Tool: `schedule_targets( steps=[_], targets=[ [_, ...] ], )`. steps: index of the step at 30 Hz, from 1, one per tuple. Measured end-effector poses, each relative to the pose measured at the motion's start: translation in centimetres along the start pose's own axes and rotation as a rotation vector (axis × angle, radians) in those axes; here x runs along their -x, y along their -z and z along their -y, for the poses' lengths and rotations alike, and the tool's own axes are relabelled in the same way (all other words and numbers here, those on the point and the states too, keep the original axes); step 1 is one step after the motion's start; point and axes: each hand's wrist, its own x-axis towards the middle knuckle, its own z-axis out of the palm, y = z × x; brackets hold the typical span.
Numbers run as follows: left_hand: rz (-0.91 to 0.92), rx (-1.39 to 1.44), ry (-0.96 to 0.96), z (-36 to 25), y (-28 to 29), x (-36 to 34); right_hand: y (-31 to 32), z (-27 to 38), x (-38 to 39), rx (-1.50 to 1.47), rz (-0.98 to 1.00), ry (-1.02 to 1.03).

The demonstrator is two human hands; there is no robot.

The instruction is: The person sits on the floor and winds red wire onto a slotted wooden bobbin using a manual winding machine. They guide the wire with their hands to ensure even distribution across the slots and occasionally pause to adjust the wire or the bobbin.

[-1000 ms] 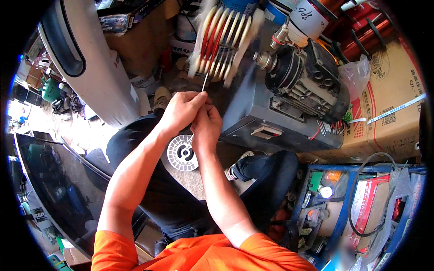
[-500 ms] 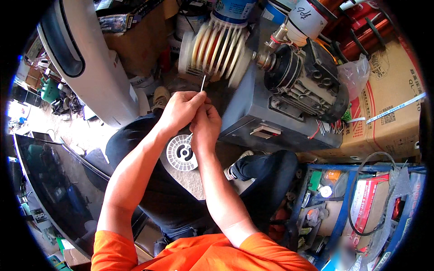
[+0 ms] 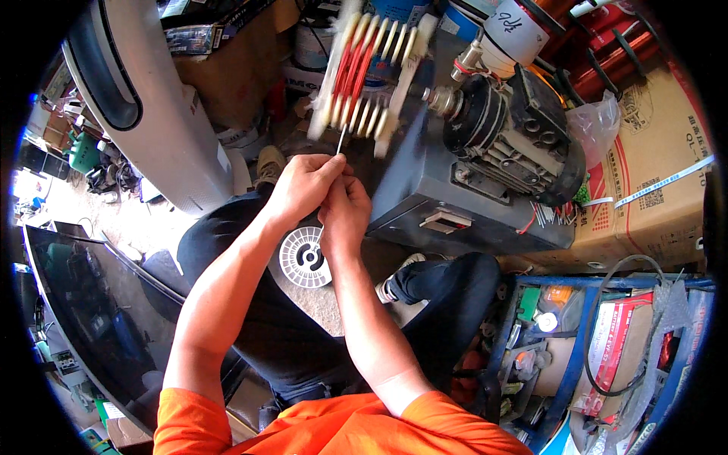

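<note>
Head view: a reel (image 3: 359, 73) has turned, left hand (image 3: 305, 183) and right hand (image 3: 347, 208) gripping a white tube (image 3: 342, 139), winding apparently continuing.

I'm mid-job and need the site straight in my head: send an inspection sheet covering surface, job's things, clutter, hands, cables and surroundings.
Surface: grey cabinet, motor on top.
Job's things: ribbed reel, partly red, edges blurred; thin white rod points at it, contact unclear.
Clutter: blue-framed tray with mixed small items; slotted white disc.
Hands: left fingers and right fingers closed on the thin white rod.
Cables: dark cable looping across the tray.
Surroundings: cardboard box at right, pale appliance at left.
</note>
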Motion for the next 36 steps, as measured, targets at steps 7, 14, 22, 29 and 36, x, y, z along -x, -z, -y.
schedule_targets(
  steps=[7, 14, 22, 29, 36],
  targets=[
    [-0.007, -0.038, -0.024, -0.4, 0.0, 0.2, 0.0, 0.5, 0.2, 0.048, -0.032, -0.071],
    [-0.007, -0.037, -0.011, -0.4, -0.1, 0.2, -0.4, 1.1, 0.4, 0.012, -0.025, -0.069],
    [-0.003, -0.008, 0.005, -0.4, -0.1, 0.1, 0.1, 0.0, -0.1, -0.014, -0.011, -0.039],
    [-0.002, -0.031, -0.016, -0.1, 0.0, 0.0, 0.3, -0.3, -0.2, 0.002, -0.019, -0.036],
    [-0.021, -0.03, -0.03, 0.3, -0.1, -0.2, -0.1, 0.0, 0.1, -0.011, -0.022, -0.033]
  ],
)
